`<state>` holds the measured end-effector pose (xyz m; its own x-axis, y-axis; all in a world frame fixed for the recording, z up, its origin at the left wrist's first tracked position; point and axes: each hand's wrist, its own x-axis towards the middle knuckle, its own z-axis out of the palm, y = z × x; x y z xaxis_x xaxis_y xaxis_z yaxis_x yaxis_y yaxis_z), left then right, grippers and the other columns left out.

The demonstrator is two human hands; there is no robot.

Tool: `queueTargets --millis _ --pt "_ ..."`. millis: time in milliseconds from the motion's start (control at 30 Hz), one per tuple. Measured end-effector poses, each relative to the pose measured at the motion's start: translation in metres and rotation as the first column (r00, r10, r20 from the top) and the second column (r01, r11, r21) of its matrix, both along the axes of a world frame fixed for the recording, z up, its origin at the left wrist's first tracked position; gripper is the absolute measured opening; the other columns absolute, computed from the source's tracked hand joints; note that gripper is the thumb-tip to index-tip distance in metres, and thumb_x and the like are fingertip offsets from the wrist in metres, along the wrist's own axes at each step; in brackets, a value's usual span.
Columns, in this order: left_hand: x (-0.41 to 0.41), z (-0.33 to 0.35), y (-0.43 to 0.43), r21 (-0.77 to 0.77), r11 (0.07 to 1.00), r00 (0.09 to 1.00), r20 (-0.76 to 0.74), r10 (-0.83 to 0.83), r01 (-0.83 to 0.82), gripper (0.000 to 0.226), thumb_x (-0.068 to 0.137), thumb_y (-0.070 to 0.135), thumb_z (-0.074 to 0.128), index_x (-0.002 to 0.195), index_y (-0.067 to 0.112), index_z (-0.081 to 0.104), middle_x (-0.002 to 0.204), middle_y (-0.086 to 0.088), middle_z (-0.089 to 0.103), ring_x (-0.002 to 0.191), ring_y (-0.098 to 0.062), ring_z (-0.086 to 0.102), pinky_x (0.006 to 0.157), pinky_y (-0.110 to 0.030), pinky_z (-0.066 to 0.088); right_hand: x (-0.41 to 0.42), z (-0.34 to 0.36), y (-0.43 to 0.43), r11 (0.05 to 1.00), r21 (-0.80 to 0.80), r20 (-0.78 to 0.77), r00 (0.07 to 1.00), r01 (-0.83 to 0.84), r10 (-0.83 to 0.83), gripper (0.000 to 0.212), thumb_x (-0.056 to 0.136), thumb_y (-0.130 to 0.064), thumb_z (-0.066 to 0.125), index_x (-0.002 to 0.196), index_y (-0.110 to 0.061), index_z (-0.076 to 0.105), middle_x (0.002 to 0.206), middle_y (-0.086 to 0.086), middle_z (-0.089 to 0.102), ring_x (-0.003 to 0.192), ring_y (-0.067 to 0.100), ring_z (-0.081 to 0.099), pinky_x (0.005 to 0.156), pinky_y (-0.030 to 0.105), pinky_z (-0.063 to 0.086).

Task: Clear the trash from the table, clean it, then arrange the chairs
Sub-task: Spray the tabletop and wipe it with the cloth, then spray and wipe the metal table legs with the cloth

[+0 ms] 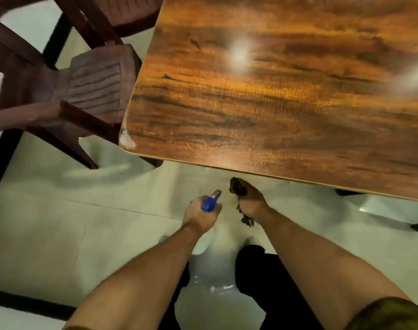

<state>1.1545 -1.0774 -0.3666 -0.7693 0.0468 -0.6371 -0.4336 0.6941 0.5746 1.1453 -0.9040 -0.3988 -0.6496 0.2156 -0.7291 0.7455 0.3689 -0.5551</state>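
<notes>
Pale floor tiles [60, 222] lie below a glossy wood-grain table [274, 103], its near edge just beyond both hands: left hand [198, 216] curled round a blue plastic spray bottle [209, 203], nozzle aimed far-right at the tabletop, right hand [252, 204], nearer, clutching a dark crumpled cloth [236, 186].

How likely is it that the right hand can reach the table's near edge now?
Probably yes: the right hand, gripping a dark cloth, is close to the table edge, with nothing visible between them. The left hand with its spray bottle is off to one side.
</notes>
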Motion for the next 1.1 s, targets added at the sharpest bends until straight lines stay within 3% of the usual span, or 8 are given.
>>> queueTargets --millis 133,300,600,733,833,933,1000,1100 --pt "-0.033 -0.078 -0.002 -0.016 1.000 0.999 -0.026 -0.021 0.021 0.020 0.090 0.038 0.070 0.083 0.022 0.061 0.084 -0.009 0.068 0.080 -0.032 0.064 0.075 -0.033 0.052 -0.019 -0.072 0.001 0.997 0.031 -0.025 0.997 -0.071 0.072 0.058 0.101 -0.006 0.039 0.151 -0.035 0.039 0.135 0.004 0.057 0.071 0.015 0.062 0.043 0.015 0.043" --pt "-0.064 -0.178 -0.003 -0.002 1.000 0.992 -0.127 -0.005 0.005 0.031 0.089 0.036 0.072 0.067 0.025 0.052 0.062 0.002 0.055 0.061 -0.024 0.051 0.062 -0.033 0.044 -0.048 -0.160 0.004 0.995 0.081 -0.050 0.997 -0.051 0.055 0.054 0.100 -0.008 0.045 0.147 -0.034 0.045 0.127 0.010 0.061 0.072 0.019 0.060 0.040 0.017 0.044" --pt "-0.117 -0.286 0.005 0.126 0.992 0.953 -0.295 0.066 -0.030 0.023 0.088 0.036 0.073 0.083 0.015 0.065 0.065 0.000 0.053 0.054 -0.018 0.045 0.058 -0.028 0.042 -0.108 -0.243 0.014 0.986 0.133 -0.249 0.960 -0.098 0.129 0.065 0.090 0.001 0.046 0.148 -0.028 0.045 0.128 0.016 0.061 0.085 0.028 0.062 0.065 0.029 0.051" --pt "-0.145 -0.300 0.006 0.142 0.988 0.928 -0.357 0.102 -0.054 0.025 0.088 0.040 0.070 0.091 0.015 0.069 0.072 -0.006 0.063 0.059 -0.023 0.056 0.061 -0.033 0.052 -0.128 -0.248 0.017 0.973 0.176 -0.306 0.932 -0.146 0.195 0.059 0.094 0.002 0.046 0.150 -0.018 0.042 0.144 0.016 0.052 0.108 0.020 0.052 0.088 0.021 0.037" --pt "-0.171 -0.302 0.008 0.183 0.982 0.901 -0.417 0.119 -0.045 0.026 0.084 0.046 0.067 0.086 0.020 0.068 0.076 -0.010 0.072 0.071 -0.030 0.070 0.071 -0.042 0.061 -0.147 -0.241 0.019 0.994 0.111 -0.413 0.910 0.000 0.046 0.055 0.095 0.004 0.046 0.146 -0.015 0.047 0.121 0.018 0.061 0.098 0.033 0.061 0.081 0.032 0.049" --pt "-0.188 -0.296 0.008 0.228 0.973 0.869 -0.478 0.131 -0.021 0.019 0.088 0.041 0.069 0.084 0.023 0.063 0.074 -0.006 0.068 0.068 -0.026 0.065 0.070 -0.040 0.059 -0.161 -0.234 0.016 0.968 -0.067 -0.444 0.862 0.241 -0.245 0.043 0.098 0.001 0.044 0.133 -0.017 0.059 0.113 0.021 0.067 0.093 0.038 0.066 0.084 0.047 0.058" --pt "-0.200 -0.289 0.010 0.285 0.958 0.842 -0.511 0.172 -0.023 0.015 0.089 0.037 0.071 0.084 0.025 0.063 0.075 -0.005 0.067 0.071 -0.028 0.065 0.071 -0.040 0.058 -0.169 -0.228 0.012 0.890 -0.253 -0.406 0.794 0.378 -0.453 0.025 0.100 -0.005 0.045 0.111 -0.009 0.067 0.100 0.026 0.071 0.084 0.039 0.069 0.078 0.053 0.060" --pt "-0.212 -0.272 0.019 0.410 0.912 0.800 -0.545 0.251 -0.007 0.012 0.090 0.033 0.071 0.086 0.024 0.065 0.077 -0.007 0.068 0.075 -0.030 0.066 0.073 -0.042 0.059 -0.184 -0.220 0.007 0.713 -0.509 -0.315 0.667 0.482 -0.675 0.023 0.099 -0.007 0.047 0.110 -0.002 0.067 0.096 0.027 0.072 0.083 0.043 0.072 0.073 0.060 0.059"
